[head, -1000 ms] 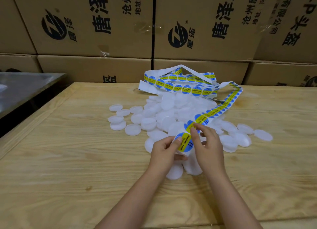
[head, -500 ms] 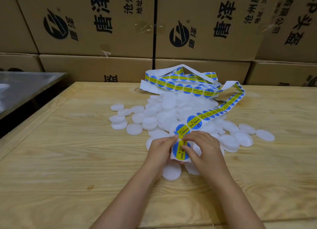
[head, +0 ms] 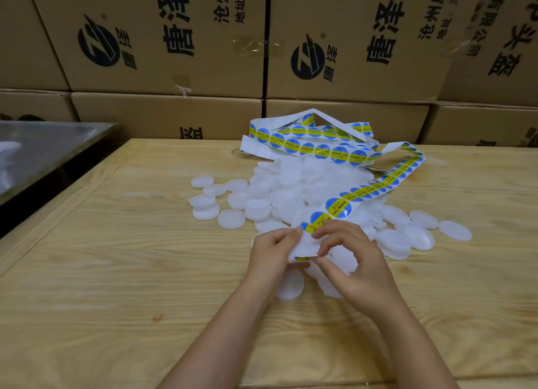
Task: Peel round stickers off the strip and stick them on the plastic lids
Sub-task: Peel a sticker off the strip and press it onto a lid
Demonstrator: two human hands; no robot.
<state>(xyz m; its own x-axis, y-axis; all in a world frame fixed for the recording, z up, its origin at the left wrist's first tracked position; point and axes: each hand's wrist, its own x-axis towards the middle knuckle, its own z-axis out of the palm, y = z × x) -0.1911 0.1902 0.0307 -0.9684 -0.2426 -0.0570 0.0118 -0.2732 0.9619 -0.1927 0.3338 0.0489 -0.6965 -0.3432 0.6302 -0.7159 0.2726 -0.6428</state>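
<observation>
White strip (head: 362,192) of round blue-and-yellow stickers (head: 339,153) (loose loops over lids (head: 256,208))

Left side: bare counter (head: 116,272) from the near edge up to the white lids (head: 291,184), wide open for a pass.
Centre: lids heaped, strays scattered both ways, blocking any low sweep.
Above heap: sticker strip (head: 320,150) looped on top, one run trailing down to the hands.
Near middle: left hand (head: 270,254) and right hand (head: 355,263) close together, forearms across the front edge.
Back: cardboard boxes (head: 174,112) walled up behind, no way through.
Far left: metal surface (head: 52,144), dark gap before the counter.
</observation>
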